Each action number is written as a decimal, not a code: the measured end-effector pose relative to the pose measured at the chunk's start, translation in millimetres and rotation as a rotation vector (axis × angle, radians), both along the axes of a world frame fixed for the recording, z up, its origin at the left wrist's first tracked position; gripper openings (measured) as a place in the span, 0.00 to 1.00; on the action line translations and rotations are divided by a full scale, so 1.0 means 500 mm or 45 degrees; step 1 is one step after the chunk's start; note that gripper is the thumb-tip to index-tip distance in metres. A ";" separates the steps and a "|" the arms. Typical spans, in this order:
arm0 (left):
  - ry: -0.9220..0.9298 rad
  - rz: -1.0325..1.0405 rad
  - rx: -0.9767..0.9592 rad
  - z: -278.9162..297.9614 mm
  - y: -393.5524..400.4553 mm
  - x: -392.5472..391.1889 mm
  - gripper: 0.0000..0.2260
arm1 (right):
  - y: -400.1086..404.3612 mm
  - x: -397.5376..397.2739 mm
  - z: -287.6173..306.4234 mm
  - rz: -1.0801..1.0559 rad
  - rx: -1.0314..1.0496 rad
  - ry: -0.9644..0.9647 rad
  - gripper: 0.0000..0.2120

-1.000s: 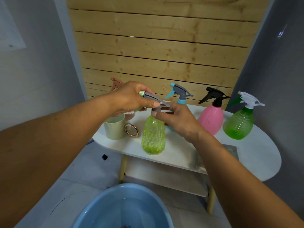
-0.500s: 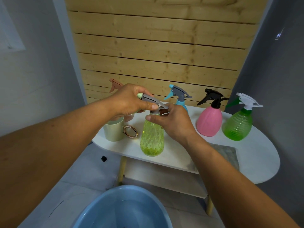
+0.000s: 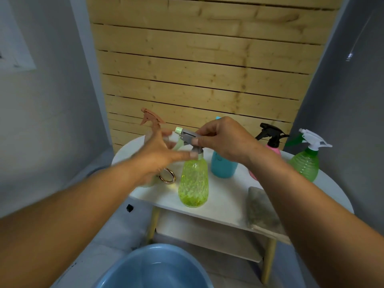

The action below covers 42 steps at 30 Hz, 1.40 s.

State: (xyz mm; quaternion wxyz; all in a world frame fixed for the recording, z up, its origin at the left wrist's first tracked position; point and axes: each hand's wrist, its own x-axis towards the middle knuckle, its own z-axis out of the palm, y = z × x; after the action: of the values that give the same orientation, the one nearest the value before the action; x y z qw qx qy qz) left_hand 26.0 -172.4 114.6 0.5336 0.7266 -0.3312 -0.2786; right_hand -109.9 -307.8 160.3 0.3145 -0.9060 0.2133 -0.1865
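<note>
Pinches the grey spray head [image 3: 188, 137] from above with the right hand [image 3: 224, 142], fingers and thumb curled round it, atop the yellow-green bottle [image 3: 194, 183]. Holds the left hand [image 3: 158, 154] out at 9 o'clock of the bottle's neck, blurred, fingers straight, one fingertip just beside the collar; cannot tell whether touching. Shows the bottle upright near the 6 o'clock edge of the white table [image 3: 224, 206]. Shows a blue bottle [image 3: 223, 166] at 1 o'clock of it, a pink bottle [image 3: 275, 151] and a green bottle [image 3: 305, 165] further toward 2 o'clock, a brown-headed bottle [image 3: 152, 119] at 11 o'clock, a gold ring [image 3: 167, 176] at 9 o'clock, a grey cloth [image 3: 261, 208] at 4 o'clock. Shows a blue basin [image 3: 153, 269] on the floor at 6 o'clock.
</note>
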 end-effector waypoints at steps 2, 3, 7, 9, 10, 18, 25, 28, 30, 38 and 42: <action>0.030 0.061 0.092 -0.063 0.000 -0.037 0.44 | -0.002 0.008 0.015 0.015 -0.129 0.145 0.04; 0.017 0.056 0.126 -0.094 -0.007 -0.053 0.43 | -0.003 0.009 0.021 0.015 -0.181 0.197 0.04; -0.224 0.063 0.144 -0.147 -0.048 -0.074 0.39 | -0.010 0.017 0.033 -0.043 -0.320 0.299 0.07; -0.312 0.074 0.119 -0.135 -0.070 -0.061 0.35 | -0.021 0.022 0.048 -0.060 -0.345 0.305 0.08; -0.329 0.069 0.096 -0.125 -0.080 -0.050 0.34 | -0.028 0.027 0.060 -0.071 -0.351 0.287 0.08; -0.336 0.027 -0.055 -0.032 -0.157 0.079 0.37 | -0.104 0.122 0.154 -0.126 -0.339 0.105 0.09; -0.276 0.038 -0.086 -0.085 -0.206 0.143 0.41 | -0.159 0.206 0.106 -0.160 -0.402 0.207 0.09; -0.275 0.031 -0.074 -0.104 -0.221 0.155 0.39 | -0.174 0.226 0.084 -0.168 -0.405 0.241 0.10; -0.289 0.024 -0.055 -0.114 -0.229 0.159 0.33 | -0.181 0.235 0.073 -0.176 -0.408 0.254 0.10; -0.307 -0.010 0.017 -0.145 -0.248 0.170 0.30 | -0.193 0.252 0.041 -0.165 -0.423 0.304 0.10; -0.285 -0.032 0.026 -0.142 -0.247 0.174 0.30 | -0.195 0.254 0.048 -0.162 -0.387 0.309 0.09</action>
State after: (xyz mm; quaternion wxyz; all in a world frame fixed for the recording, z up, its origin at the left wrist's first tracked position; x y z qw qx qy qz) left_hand 113.0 -295.8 43.5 0.4823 0.7543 -0.3952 -0.2057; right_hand 17.1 -405.2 184.5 0.1337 -0.9435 0.2760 -0.1253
